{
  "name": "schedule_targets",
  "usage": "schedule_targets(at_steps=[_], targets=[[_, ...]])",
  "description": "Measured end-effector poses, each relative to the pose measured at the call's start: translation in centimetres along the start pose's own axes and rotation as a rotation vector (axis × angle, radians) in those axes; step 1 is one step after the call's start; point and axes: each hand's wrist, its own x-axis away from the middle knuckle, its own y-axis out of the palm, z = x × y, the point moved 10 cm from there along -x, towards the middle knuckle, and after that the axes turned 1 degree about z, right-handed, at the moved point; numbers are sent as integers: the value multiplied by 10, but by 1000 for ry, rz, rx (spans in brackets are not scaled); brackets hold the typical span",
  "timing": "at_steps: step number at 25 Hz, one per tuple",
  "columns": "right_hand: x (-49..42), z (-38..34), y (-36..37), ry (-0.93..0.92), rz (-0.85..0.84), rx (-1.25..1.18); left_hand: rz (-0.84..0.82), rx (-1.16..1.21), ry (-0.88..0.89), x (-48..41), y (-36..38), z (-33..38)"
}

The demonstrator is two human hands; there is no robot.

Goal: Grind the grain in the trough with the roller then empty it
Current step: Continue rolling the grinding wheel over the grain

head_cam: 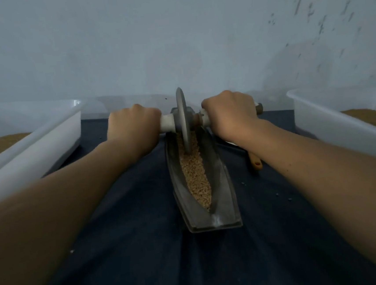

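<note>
The grain (pixel 195 176) lies along the groove of the long grey trough (pixel 222 198), which sits lengthwise in the middle of the dark-covered table (pixel 134 239). The roller (pixel 182 115) stands upright at the trough's far end with its rim in the grain. The left hand (pixel 132 127) and right hand (pixel 230 113) each curl tightly round a handle on either side of it. A white tub (pixel 34 152) holding brown material stands to the left and another tub (pixel 332 123) to the right, while a wooden-handled tool (pixel 257 164) lies just right of the trough, mostly hidden under the right forearm.
</note>
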Motion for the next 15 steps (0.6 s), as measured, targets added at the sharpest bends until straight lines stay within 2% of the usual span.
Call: schedule_targets(at_steps=[2,6,7,9,12,15], targets=[[27,0,-5,-76,-3,-18,28,14,58,29,-7,0],[82,2,-42,-217,251,20,151,62,272,77,-38,3],[78,2,-40,-208,248,31,134,40,277,71,-35,4],[57,4,-10,-151,159,14,69,-68,180,50,-18,7],[1,13,19,2,9,-115,13,-75,40,-9,-8,9],[-2,9,17,-15,-67,-129,-84,-37,42,-13,-5,9]])
